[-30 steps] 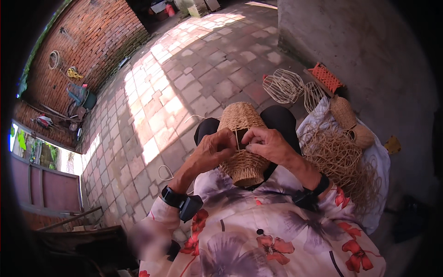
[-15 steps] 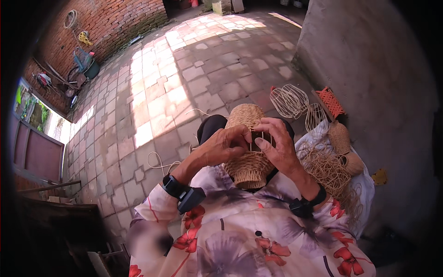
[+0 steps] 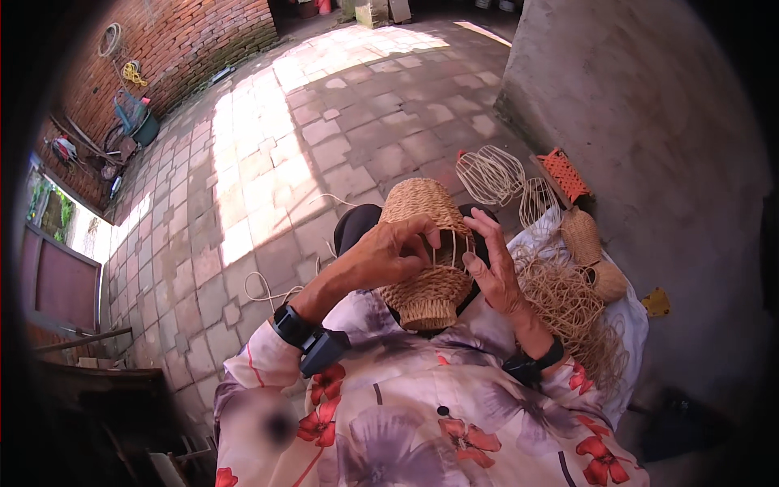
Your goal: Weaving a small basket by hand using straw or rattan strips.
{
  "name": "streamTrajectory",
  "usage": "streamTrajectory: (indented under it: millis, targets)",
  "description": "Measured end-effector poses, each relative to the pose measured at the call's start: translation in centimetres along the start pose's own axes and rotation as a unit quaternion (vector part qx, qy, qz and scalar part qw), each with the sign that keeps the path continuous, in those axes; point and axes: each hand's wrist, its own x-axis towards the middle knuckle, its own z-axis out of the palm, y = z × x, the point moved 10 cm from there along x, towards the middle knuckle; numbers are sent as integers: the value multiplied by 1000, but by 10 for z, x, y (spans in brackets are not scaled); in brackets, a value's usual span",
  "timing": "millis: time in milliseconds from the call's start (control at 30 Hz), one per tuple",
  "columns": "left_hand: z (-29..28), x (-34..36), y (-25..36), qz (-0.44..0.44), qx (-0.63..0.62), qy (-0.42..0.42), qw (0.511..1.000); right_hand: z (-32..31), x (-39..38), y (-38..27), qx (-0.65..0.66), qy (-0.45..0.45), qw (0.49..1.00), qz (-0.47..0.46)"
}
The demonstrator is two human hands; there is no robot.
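A tan woven straw basket (image 3: 422,203) lies on its side across my lap, with a narrow neck toward me. Around its middle is an unwoven gap with dark inside, crossed by a few pale upright frame spokes (image 3: 453,247). My left hand (image 3: 399,250) is at the left of this gap, its thumb and fingers curled together; what is pinched there is too small to make out. On the other side, my right hand (image 3: 497,272) has its fingers apart, thumb near the gap's right edge and fingertips beside the upper weave.
To the right, a white sack (image 3: 633,325) bears a tangle of straw cord (image 3: 560,304) and small woven pieces (image 3: 581,235). Beyond are pale wire-like frames (image 3: 491,174) and an orange woven item (image 3: 563,174). Loose cord (image 3: 264,288) lies on the paving at left; a plastered wall (image 3: 625,122) stands at right.
My right hand's fingers have spread and moved off the gap toward the basket's right side. My left hand stays at the gap. The whole view has shifted slightly.
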Motion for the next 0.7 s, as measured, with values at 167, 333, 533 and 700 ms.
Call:
streamTrajectory:
  millis: [167,333,533,700]
  targets:
    - [1,4,-5,-14,-76,-13,997,12,-2,12,74,-2,996,57]
    - [-3,12,9,2,-69,-25,997,19,0,18,147,-26,985,86]
    - [-1,14,10,7,-37,-30,999,21,5,17,187,-25,966,176]
    - [-33,-11,6,8,-177,108,978,23,4,7,272,20,946,175]
